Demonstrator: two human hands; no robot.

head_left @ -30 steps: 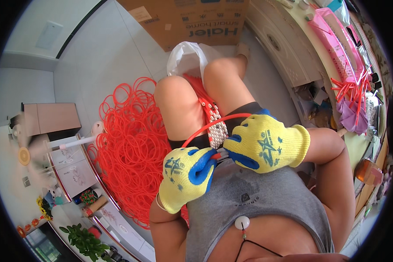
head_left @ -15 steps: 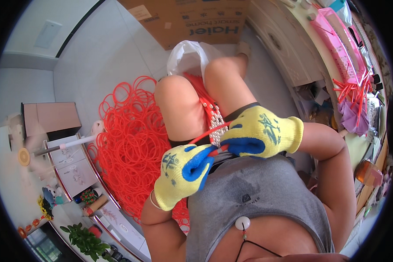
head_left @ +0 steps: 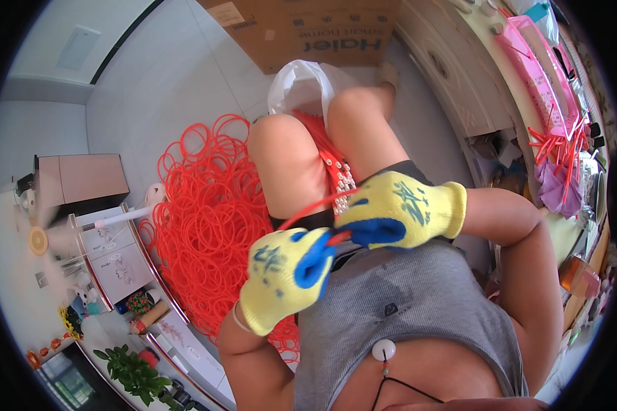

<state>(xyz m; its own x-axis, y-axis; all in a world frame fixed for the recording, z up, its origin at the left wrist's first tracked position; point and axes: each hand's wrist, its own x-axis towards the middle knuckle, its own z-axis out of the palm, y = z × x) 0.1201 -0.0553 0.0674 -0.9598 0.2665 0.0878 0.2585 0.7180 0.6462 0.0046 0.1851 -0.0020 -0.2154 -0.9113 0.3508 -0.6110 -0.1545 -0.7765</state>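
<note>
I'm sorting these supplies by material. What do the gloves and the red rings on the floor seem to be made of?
The gloves on the left hand and right hand look like knitted yellow fabric with a blue, smoother coating on the fingers, probably rubber or latex. The red rings look like thin, flexible rubber or plastic tubing: they are glossy and uniform and bend into loose loops. The exact material cannot be told.

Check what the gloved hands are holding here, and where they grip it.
Both hands pinch one thin red ring: the left hand and right hand meet on its near end, fingers closed where the band comes together.
</note>
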